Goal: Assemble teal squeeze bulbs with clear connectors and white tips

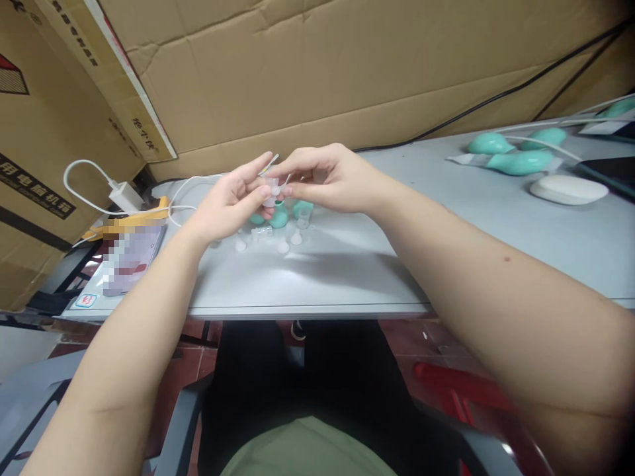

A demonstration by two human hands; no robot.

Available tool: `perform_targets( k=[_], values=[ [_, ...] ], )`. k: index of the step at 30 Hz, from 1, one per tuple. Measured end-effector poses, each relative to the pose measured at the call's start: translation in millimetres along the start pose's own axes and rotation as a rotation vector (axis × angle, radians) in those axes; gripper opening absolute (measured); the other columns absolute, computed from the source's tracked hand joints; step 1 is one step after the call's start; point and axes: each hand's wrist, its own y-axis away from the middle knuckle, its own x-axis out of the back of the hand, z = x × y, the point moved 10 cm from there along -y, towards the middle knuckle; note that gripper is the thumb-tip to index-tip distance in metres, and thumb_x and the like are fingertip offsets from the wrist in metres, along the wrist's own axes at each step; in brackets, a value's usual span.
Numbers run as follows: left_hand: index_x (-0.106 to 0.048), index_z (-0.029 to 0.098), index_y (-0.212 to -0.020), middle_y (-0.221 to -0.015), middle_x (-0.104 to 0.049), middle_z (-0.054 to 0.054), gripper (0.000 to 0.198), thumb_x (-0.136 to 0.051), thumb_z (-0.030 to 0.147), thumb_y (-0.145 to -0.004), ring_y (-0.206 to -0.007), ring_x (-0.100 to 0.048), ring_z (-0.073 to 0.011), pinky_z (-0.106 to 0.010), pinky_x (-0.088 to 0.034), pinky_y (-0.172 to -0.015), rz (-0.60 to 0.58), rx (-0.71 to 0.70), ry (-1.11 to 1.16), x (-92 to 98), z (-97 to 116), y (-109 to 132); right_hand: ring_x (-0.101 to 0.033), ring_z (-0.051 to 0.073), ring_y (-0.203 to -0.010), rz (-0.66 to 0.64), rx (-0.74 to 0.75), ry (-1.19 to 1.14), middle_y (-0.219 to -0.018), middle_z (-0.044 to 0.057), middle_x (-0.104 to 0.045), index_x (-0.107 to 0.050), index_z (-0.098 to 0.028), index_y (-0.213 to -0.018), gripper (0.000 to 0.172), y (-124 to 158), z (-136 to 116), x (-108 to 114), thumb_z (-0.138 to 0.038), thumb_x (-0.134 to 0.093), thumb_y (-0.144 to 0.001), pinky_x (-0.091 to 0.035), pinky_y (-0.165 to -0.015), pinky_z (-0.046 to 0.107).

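Observation:
Both hands meet above the grey table, a little left of centre. My left hand is closed round a small translucent plastic piece, pinched between thumb and fingers. From the right, my right hand has its thumb and fingertips pinched at the same piece's right side. A thin pale strip with a yellow mark sticks up between the hands. Just below them on the table lie a teal bulb-shaped part, more teal parts partly hidden, a clear plastic tube and several small whitish pieces.
At the left are a phone-like device, a yellow object and a white charger with its cable. Teal bulbs and a white mouse lie at the right. Cardboard stands behind the table.

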Motion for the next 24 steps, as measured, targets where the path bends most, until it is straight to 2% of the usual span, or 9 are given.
perform_targets(
  k=[3, 6, 9, 11, 15, 19, 24],
  values=[
    [-0.078, 0.04, -0.17, -0.103, -0.087, -0.002, 0.083, -0.103, 0.074, -0.098, -0.089, -0.089, -0.0264, -0.05, -0.08, -0.091, 0.018, 0.01, 0.007, 5.1, -7, -2, -0.083, 0.022, -0.099, -0.022, 0.005, -0.03, -0.113, 0.005, -0.09, -0.092, -0.026, -0.133, 0.041, 1, 0, -4, -0.053, -0.102, -0.104, -0.07, -0.087, 0.035],
    [-0.081, 0.039, -0.166, -0.106, -0.089, -0.002, 0.085, -0.103, 0.081, -0.095, -0.083, -0.088, -0.024, -0.045, -0.079, -0.082, 0.005, -0.001, -0.016, 3.0, -3, -2, -0.084, 0.022, -0.099, -0.054, -0.011, 0.021, -0.111, 0.005, -0.091, -0.092, -0.026, -0.128, 0.033, 3, -2, -9, -0.05, -0.099, -0.106, -0.069, -0.086, 0.035],
    [-0.09, 0.032, -0.151, -0.106, -0.091, -0.004, 0.077, -0.096, 0.087, -0.098, -0.078, -0.086, -0.0221, -0.041, -0.076, -0.075, 0.004, -0.022, -0.071, -2.3, 10, 0, -0.081, 0.022, -0.096, -0.013, 0.016, 0.196, -0.11, 0.005, -0.091, -0.091, -0.026, -0.119, 0.024, 4, -10, -5, -0.045, -0.097, -0.106, -0.066, -0.084, 0.035],
    [-0.096, 0.026, -0.135, -0.108, -0.093, -0.008, 0.07, -0.092, 0.087, -0.102, -0.081, -0.086, -0.0227, -0.04, -0.076, -0.076, 0.007, -0.052, -0.111, -6.7, 22, 2, -0.081, 0.023, -0.096, 0.038, 0.061, 0.281, -0.111, 0.005, -0.09, -0.091, -0.025, -0.118, 0.02, 5, -18, -2, -0.042, -0.094, -0.107, -0.066, -0.087, 0.037],
    [-0.099, 0.023, -0.12, -0.108, -0.095, -0.009, 0.065, -0.101, 0.083, -0.095, -0.093, -0.092, -0.0272, -0.042, -0.079, -0.084, 0.055, -0.114, -0.129, -8.3, 39, 6, -0.082, 0.023, -0.095, 0.083, 0.152, 0.351, -0.109, 0.006, -0.089, -0.09, -0.024, -0.117, 0.016, 7, -28, -6, -0.038, -0.088, -0.111, -0.067, -0.089, 0.039],
    [-0.101, 0.024, -0.119, -0.107, -0.097, -0.008, 0.059, -0.109, 0.075, -0.091, -0.091, -0.093, -0.0261, -0.04, -0.08, -0.083, 0.095, -0.136, -0.095, -4.0, 41, 7, -0.08, 0.022, -0.093, 0.126, 0.215, 0.38, -0.108, 0.006, -0.087, -0.088, -0.024, -0.116, 0.02, 8, -34, -9, -0.044, -0.087, -0.114, -0.067, -0.087, 0.039],
    [-0.103, 0.028, -0.117, -0.108, -0.099, -0.006, 0.043, -0.114, 0.06, -0.091, -0.092, -0.096, -0.0254, -0.038, -0.082, -0.084, 0.148, -0.207, -0.012, 3.9, 44, 8, -0.079, 0.022, -0.093, 0.14, 0.222, 0.365, -0.109, 0.007, -0.088, -0.085, -0.024, -0.114, 0.031, 7, -32, -11, -0.055, -0.085, -0.117, -0.069, -0.087, 0.04]
  ],
)
